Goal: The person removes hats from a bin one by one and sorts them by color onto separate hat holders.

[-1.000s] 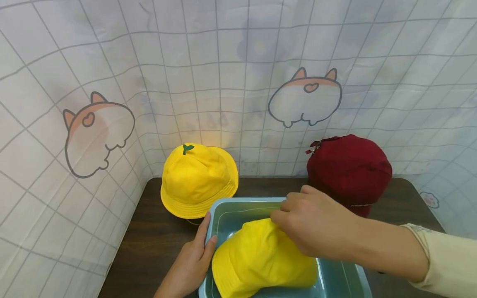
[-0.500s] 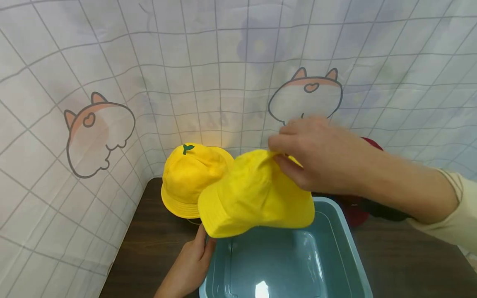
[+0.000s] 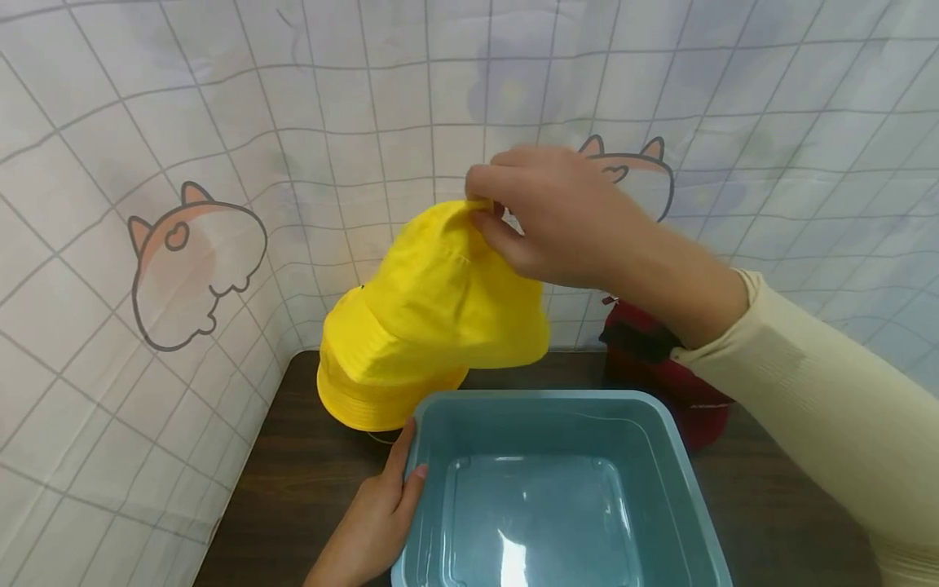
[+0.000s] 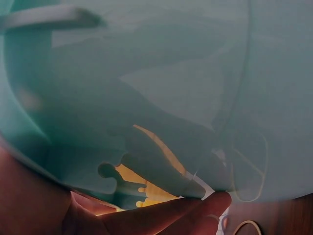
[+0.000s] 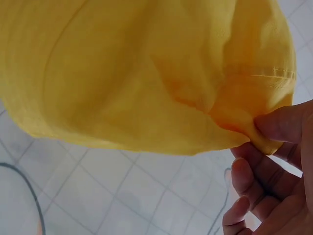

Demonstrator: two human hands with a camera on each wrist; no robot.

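My right hand (image 3: 565,212) pinches the crown of a yellow bucket hat (image 3: 447,302) between thumb and fingers, holding it up above the far side of a blue-green plastic basin (image 3: 543,514). Close up in the right wrist view, the gathered cloth of the hat (image 5: 146,78) sits at the thumb and fingertips. My left hand (image 3: 377,509) grips the basin's left wall, fingers along the outside and thumb at the rim; the left wrist view shows it against the translucent wall. Behind the raised hat, another yellow hat (image 3: 367,399) on the table is partly hidden.
A dark red cap (image 3: 704,416) stands at the back right, partly behind my right arm. The dark wooden table (image 3: 293,473) ends at a wall covering (image 3: 411,106) with grid lines and cartoon animal prints at the back and sides.
My right hand has lifted the yellow bucket hat out of the basin, then moved it up and left in front of the other yellow hat. The left hand stays on the basin.
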